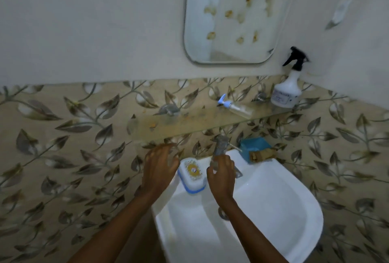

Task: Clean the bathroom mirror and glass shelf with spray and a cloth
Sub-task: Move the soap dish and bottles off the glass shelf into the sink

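Your left hand (160, 170) is spread with relaxed fingers, holding nothing, just beside the soap dish (192, 175) on the sink (284, 210). Your right hand (223, 176) curves at the tap (220, 144); whether it grips is unclear. The white spray bottle (287, 86) stands well apart from both hands, at the right end of the stained glass shelf (189, 122), below the spotted mirror (231, 16). Its label is too blurred to read. A small pump bottle (237, 108) lies on the shelf.
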`<state>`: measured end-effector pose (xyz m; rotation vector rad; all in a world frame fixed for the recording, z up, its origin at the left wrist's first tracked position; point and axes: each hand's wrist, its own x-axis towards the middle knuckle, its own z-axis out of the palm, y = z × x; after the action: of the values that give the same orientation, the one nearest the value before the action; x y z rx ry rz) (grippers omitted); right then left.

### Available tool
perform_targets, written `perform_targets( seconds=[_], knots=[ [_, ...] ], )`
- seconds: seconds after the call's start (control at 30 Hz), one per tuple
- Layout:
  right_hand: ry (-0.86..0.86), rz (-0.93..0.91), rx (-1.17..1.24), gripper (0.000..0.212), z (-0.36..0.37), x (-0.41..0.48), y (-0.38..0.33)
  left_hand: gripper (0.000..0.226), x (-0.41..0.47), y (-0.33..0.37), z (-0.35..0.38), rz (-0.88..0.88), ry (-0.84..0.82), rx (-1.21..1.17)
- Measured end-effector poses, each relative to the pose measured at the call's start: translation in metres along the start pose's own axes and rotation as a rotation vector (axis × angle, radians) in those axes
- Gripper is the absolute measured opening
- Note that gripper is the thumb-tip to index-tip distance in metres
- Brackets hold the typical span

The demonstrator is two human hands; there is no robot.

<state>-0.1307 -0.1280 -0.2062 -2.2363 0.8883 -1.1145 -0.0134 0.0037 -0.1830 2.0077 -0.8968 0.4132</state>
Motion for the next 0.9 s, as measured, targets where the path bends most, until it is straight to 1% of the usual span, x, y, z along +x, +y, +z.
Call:
perform_targets(
  seconds=[0.07,0.17,0.23,0.37,0.4,0.47,0.53,0.57,0.63,0.67,0.73,0.8,0.83,0.9],
  knots=[
    [0.079,-0.038,0.001,0.012,-0.021,0.02,-0.008,0.044,0.005,0.015,-0.003,0.066,-0.006,0.002],
    [0.153,-0.033,0.027,0.012,-0.057,0.059,-0.017,0.045,0.016,0.044,-0.005,0.142,-0.006,-0.018],
    [0.211,-0.04,-0.004,0.007,-0.076,0.081,-0.023,0.044,0.02,0.057,-0.004,0.147,-0.034,-0.03],
    [0.259,0.003,-0.046,0.017,-0.105,0.118,-0.036,0.038,0.023,0.072,0.001,0.084,-0.134,-0.087],
    [0.242,-0.011,-0.084,0.018,-0.109,0.127,-0.039,0.037,0.023,0.072,0.002,0.071,-0.15,-0.099],
    [0.134,-0.034,-0.222,0.026,-0.113,0.145,-0.044,0.03,0.022,0.072,0.002,0.031,-0.178,-0.125],
    [-0.057,-0.024,-0.37,0.038,-0.114,0.164,-0.048,0.021,0.019,0.071,-0.002,0.002,-0.22,-0.121],
    [-0.156,-0.017,-0.436,0.04,-0.113,0.172,-0.049,0.019,0.018,0.07,-0.004,0.006,-0.23,-0.103],
    [-0.3,-0.068,-0.593,0.037,-0.108,0.183,-0.049,0.017,0.015,0.067,-0.007,0.009,-0.242,-0.077],
    [-0.332,-0.109,-0.656,0.034,-0.103,0.186,-0.048,0.017,0.014,0.065,-0.009,0.0,-0.247,-0.07],
    [-0.314,-0.167,-0.706,0.028,-0.097,0.188,-0.046,0.015,0.013,0.06,-0.01,-0.023,-0.262,-0.077],
    [-0.268,-0.181,-0.661,0.022,-0.092,0.19,-0.044,0.016,0.013,0.056,-0.012,-0.039,-0.288,-0.096],
    [-0.236,-0.173,-0.596,0.02,-0.091,0.19,-0.042,0.017,0.013,0.054,-0.013,-0.044,-0.305,-0.096],
    [-0.143,-0.14,-0.374,0.021,-0.094,0.184,-0.038,0.022,0.012,0.053,-0.014,-0.058,-0.334,-0.084]
  ],
)
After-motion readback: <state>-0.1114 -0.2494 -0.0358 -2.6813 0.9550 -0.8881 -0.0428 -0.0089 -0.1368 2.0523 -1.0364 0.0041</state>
